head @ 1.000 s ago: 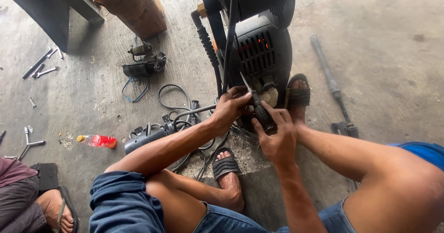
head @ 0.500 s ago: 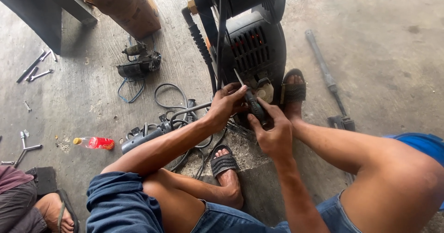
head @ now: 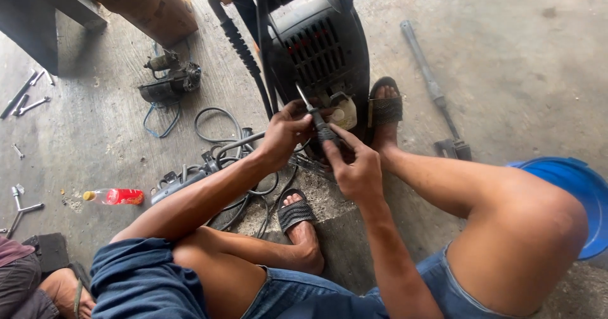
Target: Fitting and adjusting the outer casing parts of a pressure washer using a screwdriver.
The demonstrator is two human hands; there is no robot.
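**Where things lie on the concrete floor**

The black vented plastic machine housing (head: 320, 53) stands at the centre, ahead of the person. Both hands meet just before it: the left hand (head: 285, 132) beside the right hand (head: 354, 167), a slim black-handled screwdriver (head: 316, 119) between them. Left of the housing lie coiled dark cables (head: 218, 126); farther left, a small plastic bottle (head: 114, 196). Right of it lies a long metal bar (head: 430, 84).
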